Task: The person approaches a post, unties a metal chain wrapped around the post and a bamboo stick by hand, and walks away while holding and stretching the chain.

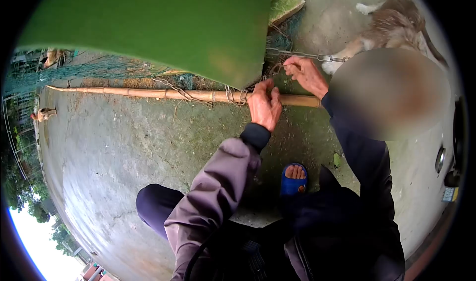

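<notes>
1. Grey concrete floor (139, 152) — debris-strewn around the bamboo pole (168, 93).
2. Chain (325, 58), upper centre; right hand (306, 76) beside it, fingers curled.
3. Left hand (265, 105) bends over the pole — can't tell either grip.

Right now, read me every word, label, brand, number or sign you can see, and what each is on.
No text can be read.
Blue slipper: a small orange mark, too small to make out.
Yellow-and-blue item near the right edge: too small and blurred to tell whether it has print.
</notes>
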`<state>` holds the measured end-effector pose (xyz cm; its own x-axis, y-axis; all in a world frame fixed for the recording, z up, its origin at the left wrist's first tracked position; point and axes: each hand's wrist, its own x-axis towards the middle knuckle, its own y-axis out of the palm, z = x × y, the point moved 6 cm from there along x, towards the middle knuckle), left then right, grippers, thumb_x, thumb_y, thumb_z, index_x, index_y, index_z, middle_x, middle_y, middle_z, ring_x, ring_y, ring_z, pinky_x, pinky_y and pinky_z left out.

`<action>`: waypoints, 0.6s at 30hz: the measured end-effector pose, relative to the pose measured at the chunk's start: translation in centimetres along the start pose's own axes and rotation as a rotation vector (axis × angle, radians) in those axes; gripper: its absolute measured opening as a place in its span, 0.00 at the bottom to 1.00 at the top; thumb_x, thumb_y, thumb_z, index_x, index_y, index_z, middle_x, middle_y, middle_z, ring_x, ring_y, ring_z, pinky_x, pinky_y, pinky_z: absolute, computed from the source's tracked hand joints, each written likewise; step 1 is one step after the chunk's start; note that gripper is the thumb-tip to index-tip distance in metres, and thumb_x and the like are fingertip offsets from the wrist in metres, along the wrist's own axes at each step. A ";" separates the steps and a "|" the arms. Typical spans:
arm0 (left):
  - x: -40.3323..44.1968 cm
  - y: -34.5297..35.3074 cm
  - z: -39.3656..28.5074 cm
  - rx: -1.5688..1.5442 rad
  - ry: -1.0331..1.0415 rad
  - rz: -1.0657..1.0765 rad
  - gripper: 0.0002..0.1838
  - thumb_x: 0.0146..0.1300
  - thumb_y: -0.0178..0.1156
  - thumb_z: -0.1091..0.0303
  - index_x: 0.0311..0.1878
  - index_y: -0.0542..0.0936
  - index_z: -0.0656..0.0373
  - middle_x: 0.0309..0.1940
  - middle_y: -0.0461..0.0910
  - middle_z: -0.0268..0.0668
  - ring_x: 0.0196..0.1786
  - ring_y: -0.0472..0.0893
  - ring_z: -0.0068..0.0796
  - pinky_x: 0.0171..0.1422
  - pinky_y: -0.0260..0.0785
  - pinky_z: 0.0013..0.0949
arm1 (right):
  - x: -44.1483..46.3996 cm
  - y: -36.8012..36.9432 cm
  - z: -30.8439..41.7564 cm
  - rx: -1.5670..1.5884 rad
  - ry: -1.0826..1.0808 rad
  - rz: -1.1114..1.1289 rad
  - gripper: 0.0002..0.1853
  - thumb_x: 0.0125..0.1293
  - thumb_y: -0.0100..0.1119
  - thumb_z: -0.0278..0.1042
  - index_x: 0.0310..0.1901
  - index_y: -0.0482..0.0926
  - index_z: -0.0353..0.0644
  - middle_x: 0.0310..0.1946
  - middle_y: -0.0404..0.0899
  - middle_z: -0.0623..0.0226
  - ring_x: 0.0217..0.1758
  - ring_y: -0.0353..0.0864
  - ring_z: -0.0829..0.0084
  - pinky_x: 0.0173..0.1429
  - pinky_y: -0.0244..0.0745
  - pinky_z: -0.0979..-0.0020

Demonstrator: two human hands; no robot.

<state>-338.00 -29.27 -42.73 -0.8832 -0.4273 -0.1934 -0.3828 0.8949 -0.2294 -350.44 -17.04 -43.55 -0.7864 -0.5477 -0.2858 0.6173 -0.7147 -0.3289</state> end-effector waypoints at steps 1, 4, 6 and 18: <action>0.3 0.7 -0.5 0.093 0.087 -0.020 0.15 0.62 0.55 0.74 0.51 0.72 0.70 0.24 0.74 0.34 0.24 0.71 0.17 0.28 0.66 0.24 | -0.1 -0.4 0.3 0.026 -0.027 0.047 0.09 0.68 0.47 0.27 0.45 0.73 0.32 0.40 0.78 0.61 0.44 0.79 0.72 0.43 0.76 0.72; 1.6 3.0 -1.3 0.221 0.250 -0.061 0.21 0.60 0.54 0.76 0.57 0.68 0.71 0.26 0.73 0.39 0.24 0.72 0.22 0.29 0.66 0.26 | 0.4 -0.9 0.8 0.055 0.009 0.099 0.10 0.68 0.48 0.29 0.46 0.72 0.32 0.39 0.78 0.61 0.43 0.79 0.73 0.42 0.76 0.72; 2.3 3.5 -1.2 0.101 0.128 -0.145 0.22 0.58 0.53 0.77 0.56 0.67 0.73 0.43 0.73 0.54 0.44 0.74 0.44 0.49 0.66 0.35 | 0.8 -0.9 0.8 0.071 -0.014 0.133 0.11 0.68 0.49 0.30 0.45 0.73 0.31 0.38 0.78 0.61 0.43 0.79 0.72 0.42 0.76 0.73; 3.6 3.3 -0.7 0.160 0.072 -0.222 0.13 0.55 0.59 0.75 0.41 0.76 0.74 0.26 0.79 0.42 0.28 0.77 0.26 0.36 0.70 0.30 | 1.4 -0.9 0.4 0.139 0.057 0.272 0.11 0.66 0.53 0.32 0.43 0.75 0.32 0.34 0.78 0.64 0.34 0.78 0.75 0.38 0.76 0.75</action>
<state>-342.63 -27.75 -43.52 -0.8015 -0.5955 -0.0544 -0.5265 0.7460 -0.4078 -352.13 -17.34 -43.31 -0.5877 -0.7043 -0.3982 0.7926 -0.6000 -0.1085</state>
